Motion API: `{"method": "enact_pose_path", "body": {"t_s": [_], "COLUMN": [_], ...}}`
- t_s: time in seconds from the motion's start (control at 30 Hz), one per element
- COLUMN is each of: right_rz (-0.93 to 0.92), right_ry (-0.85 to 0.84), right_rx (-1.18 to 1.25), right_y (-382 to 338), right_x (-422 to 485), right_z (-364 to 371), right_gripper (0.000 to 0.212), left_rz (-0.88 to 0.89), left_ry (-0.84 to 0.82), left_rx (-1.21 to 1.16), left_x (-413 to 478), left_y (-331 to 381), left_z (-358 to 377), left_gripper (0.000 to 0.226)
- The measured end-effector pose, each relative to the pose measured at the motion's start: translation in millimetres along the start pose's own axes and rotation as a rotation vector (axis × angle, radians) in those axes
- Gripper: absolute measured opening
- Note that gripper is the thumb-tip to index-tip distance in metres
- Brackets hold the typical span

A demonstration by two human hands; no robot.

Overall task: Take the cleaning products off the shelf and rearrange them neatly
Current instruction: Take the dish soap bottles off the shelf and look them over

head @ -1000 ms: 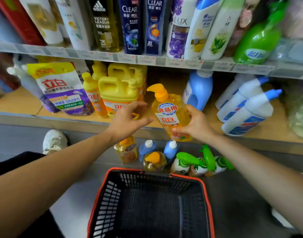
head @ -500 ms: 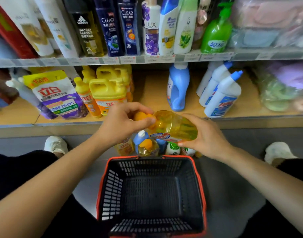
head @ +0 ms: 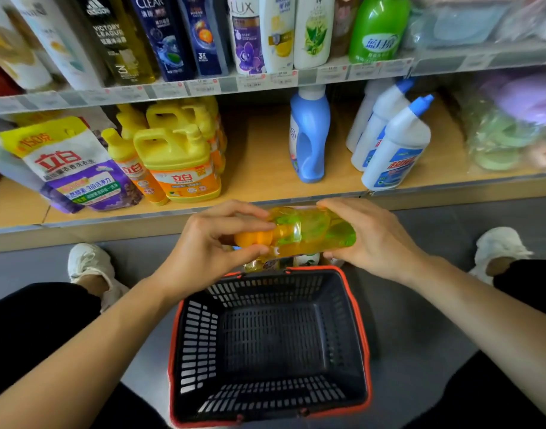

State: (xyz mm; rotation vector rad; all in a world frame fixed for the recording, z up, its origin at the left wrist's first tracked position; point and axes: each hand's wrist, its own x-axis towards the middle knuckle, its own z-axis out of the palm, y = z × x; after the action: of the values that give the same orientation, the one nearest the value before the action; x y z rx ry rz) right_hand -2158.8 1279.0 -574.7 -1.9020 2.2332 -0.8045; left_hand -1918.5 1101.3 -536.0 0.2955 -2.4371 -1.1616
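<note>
View: head camera, looking down on a shop aisle.
Setting: grey floor (head: 420, 320) in front of a two-tier display; a person crouches, with one of the white shoes (head: 89, 264) at either side.
Upper shelf (head: 203, 86): price tags along the edge; upright shampoo bottles (head: 163, 35) in dark blue and white, and one green bottle (head: 378, 29) towards the right.
Lower shelf (head: 265, 162): wooden board, with a bare stretch in the middle.
Refill pouch (head: 70, 168): white, yellow and purple, leaning at the left end of the lower shelf.
Slim yellow bottle (head: 132, 168): upright, just beside the pouch.
Yellow jug (head: 179, 162): handled, orange label, front of a row of like jugs behind it.
Blue bottle (head: 310, 134): handled, white cap, upright, alone right of the bare stretch.
White bottles (head: 395, 150): three with angled blue caps, in a row running back.
Bagged goods (head: 507, 128): soft green and purple items in clear wrap, far right; what they are cannot be told.
Pump bottle (head: 312, 233): clear, filled with yellow liquid, held on its side off the shelf, above the far rim of the basket, orange pump to the left.
Left hand (head: 209, 246): thumb and fingers pinched on the orange pump head.
Right hand (head: 371, 236): fingers curled round the base end.
Basket (head: 203, 351): black, orange rim, on the floor between the knees; slotted bottom and walls in full view.
Floor bottles (head: 265, 264): a few standing behind the basket, mostly hidden by the hands.
</note>
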Motion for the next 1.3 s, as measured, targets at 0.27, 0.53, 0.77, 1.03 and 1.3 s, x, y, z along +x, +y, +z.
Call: {"method": "enact_pose_path", "body": {"t_s": [0.27, 0.53, 0.77, 1.03, 1.3], "right_rz": [0.207, 0.322, 0.375, 0.396, 0.438], "right_ry": [-0.271, -0.469, -0.557, -0.431, -0.479], "right_rx": [0.489, 0.966, 1.175, 1.079, 1.237], "right_y": [2.5, -4.7, -9.1, -12.0, -18.8], "right_x": [6.5, 3.2, 5.0, 6.6, 9.5], "right_z": [2.4, 13.4, 18.6, 22.0, 21.2], "right_gripper": [0.084, 0.069, 0.072, 0.074, 0.066], "left_rz": [-0.109, -0.149, -0.185, -0.192, -0.178], "left_ry": [0.081, 0.091, 0.159, 0.244, 0.327], "left_rx": [-0.196, -0.375, -0.389, -0.347, -0.241], "left_x": [-0.2, 5.8, 2.2, 2.1, 1.1], "left_y": [4.9, 5.2, -0.2, -5.7, -16.0], "left_z": [-3.8, -8.5, -10.7, -9.7, -18.2], "left_gripper": [0.047, 0.053, 0.055, 0.039, 0.035]}}
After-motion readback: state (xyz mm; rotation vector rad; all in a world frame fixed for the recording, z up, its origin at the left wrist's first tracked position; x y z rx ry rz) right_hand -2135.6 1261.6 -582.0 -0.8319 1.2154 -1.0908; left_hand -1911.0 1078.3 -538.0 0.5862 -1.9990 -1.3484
